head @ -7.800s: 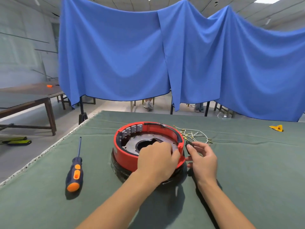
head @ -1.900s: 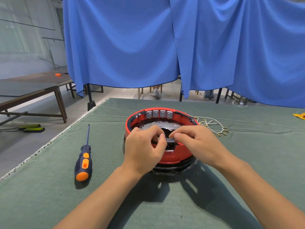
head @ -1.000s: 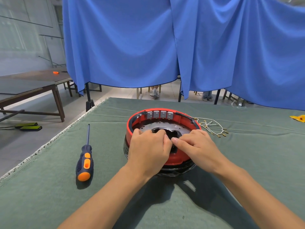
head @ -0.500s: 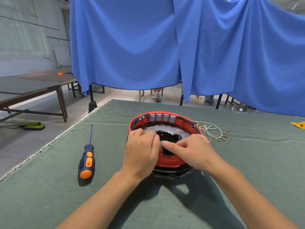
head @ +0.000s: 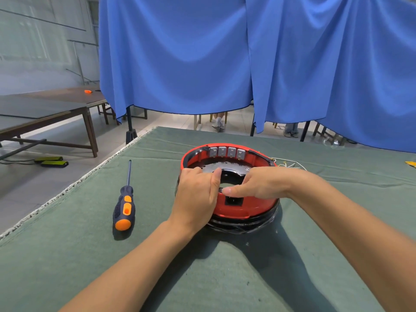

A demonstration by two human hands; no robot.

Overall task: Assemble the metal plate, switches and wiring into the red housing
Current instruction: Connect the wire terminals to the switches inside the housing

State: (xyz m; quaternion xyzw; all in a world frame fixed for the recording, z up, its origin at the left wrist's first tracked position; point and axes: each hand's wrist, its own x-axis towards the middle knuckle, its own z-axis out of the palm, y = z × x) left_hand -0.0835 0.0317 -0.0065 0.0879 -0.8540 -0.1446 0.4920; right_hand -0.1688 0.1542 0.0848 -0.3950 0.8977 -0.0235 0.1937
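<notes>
Head view: at frame centre the red housing (head: 245,206) sits on the green table (head: 67,255). The left hand (head: 198,194) and right hand (head: 256,183) pinch a small black part at its near rim. Rigid, likely light; hold by the wall.

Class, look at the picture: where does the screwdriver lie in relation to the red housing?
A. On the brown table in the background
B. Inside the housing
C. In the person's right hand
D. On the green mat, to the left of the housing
D: the screwdriver lies untouched on the green mat, left of the red housing.
</notes>
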